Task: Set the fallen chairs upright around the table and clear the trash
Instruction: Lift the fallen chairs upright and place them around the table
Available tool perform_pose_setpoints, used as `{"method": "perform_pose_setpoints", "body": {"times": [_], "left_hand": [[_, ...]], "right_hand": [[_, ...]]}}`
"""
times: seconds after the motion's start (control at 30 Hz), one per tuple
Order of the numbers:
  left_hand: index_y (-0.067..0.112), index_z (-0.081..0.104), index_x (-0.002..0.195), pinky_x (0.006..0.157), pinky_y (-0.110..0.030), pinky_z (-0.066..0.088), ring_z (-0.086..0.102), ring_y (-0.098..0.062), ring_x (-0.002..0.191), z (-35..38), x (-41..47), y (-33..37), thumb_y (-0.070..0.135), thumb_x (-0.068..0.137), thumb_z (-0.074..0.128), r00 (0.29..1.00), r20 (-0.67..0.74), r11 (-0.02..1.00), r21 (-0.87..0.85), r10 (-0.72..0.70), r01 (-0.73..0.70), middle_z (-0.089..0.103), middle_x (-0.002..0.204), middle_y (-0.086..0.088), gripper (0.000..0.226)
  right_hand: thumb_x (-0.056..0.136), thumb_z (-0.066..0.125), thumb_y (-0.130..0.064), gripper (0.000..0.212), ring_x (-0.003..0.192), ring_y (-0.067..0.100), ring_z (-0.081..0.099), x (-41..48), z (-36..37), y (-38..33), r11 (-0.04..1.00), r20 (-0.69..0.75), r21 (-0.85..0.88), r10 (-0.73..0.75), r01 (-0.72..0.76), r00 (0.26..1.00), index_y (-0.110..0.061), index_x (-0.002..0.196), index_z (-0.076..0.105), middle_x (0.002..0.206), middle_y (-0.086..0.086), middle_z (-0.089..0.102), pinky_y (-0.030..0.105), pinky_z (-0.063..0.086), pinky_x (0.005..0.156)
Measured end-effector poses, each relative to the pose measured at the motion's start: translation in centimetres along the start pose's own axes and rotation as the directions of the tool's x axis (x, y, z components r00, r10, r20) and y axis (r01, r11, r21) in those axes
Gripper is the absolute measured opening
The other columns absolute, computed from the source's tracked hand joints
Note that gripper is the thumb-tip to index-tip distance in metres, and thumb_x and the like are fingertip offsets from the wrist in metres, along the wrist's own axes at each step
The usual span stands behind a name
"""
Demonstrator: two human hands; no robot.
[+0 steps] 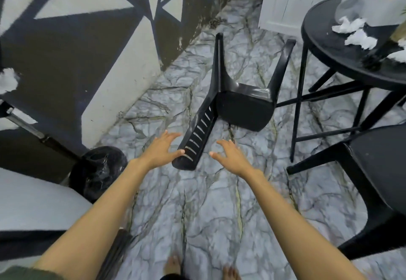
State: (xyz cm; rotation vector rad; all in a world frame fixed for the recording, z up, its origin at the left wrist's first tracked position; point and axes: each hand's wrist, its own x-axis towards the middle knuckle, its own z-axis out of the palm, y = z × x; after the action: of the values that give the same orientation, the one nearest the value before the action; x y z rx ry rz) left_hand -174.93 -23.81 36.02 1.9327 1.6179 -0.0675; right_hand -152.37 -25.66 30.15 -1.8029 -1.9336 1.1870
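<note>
A black plastic chair (239, 106) lies on its side on the marble floor, legs pointing away from me, its slatted backrest toward me. My left hand (162, 148) is spread open at the left of the backrest's top edge, thumb just touching it. My right hand (229, 154) hovers open just right of the backrest, apart from it. A round black table (329, 49) stands at the upper right with several crumpled white paper pieces (351, 31) on it. A second black chair (377, 180) stands upright at the right.
A black bin with a bag liner (98, 169) sits at the left near a white cushion (33, 205). A painted geometric wall (87, 49) runs along the left. A clear glass vessel (349, 7) sits on the table. My bare feet (173, 266) show at the bottom.
</note>
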Motion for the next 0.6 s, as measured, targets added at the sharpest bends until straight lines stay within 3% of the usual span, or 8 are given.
{"method": "perform_pose_setpoints", "body": {"times": [0.23, 0.37, 0.5, 0.6], "left_hand": [[0.018, 0.026, 0.144, 0.118, -0.039, 0.012, 0.005, -0.019, 0.147, 1.8, 8.2, -6.9, 0.042, 0.09, 0.05, 0.996, 0.052, 0.994, 0.08, 0.066, -0.07, 0.02, 0.157, -0.003, 0.064], [0.02, 0.027, 0.143, 0.117, -0.036, 0.013, 0.008, -0.018, 0.147, 6.3, 15.0, -12.3, 0.043, 0.089, 0.051, 0.992, 0.051, 0.99, 0.077, 0.112, -0.116, 0.023, 0.156, -0.002, 0.064], [0.028, 0.03, 0.143, 0.115, -0.033, 0.016, 0.013, -0.012, 0.145, 11.9, 21.2, -16.8, 0.044, 0.087, 0.054, 0.974, -0.102, 0.977, -0.043, 0.203, -0.208, 0.025, 0.155, 0.005, 0.063], [0.038, 0.035, 0.137, 0.113, -0.024, 0.017, 0.017, -0.003, 0.143, 15.4, 24.8, -19.6, 0.044, 0.084, 0.06, 0.902, -0.243, 0.918, -0.091, 0.356, -0.387, 0.031, 0.15, 0.014, 0.059]], "right_hand": [[0.091, 0.048, -0.05, 0.064, 0.147, 0.023, 0.011, 7.7, 6.9, 2.4, 0.993, -0.033, 0.092, 0.074, -0.071, 0.997, -0.016, 0.143, 0.032, 0.154, 0.006, 0.028, 0.049, 0.012, 0.118], [0.084, 0.052, -0.057, 0.073, 0.143, 0.024, 0.024, 14.0, 13.5, 5.9, 0.983, -0.105, 0.172, 0.078, -0.059, 0.991, -0.017, 0.142, 0.032, 0.15, 0.007, 0.031, 0.048, 0.021, 0.116], [0.084, 0.055, -0.057, 0.075, 0.146, 0.019, 0.015, 20.9, 20.9, 10.1, 0.967, -0.168, 0.254, 0.026, 0.018, 0.985, -0.025, 0.145, 0.026, 0.156, 0.0, 0.023, 0.047, 0.018, 0.118], [0.079, 0.057, -0.062, 0.08, 0.146, 0.011, 0.013, 25.5, 26.8, 13.2, 0.926, -0.279, 0.357, -0.023, 0.126, 0.96, -0.033, 0.146, 0.023, 0.157, -0.008, 0.021, 0.045, 0.017, 0.119]]}}
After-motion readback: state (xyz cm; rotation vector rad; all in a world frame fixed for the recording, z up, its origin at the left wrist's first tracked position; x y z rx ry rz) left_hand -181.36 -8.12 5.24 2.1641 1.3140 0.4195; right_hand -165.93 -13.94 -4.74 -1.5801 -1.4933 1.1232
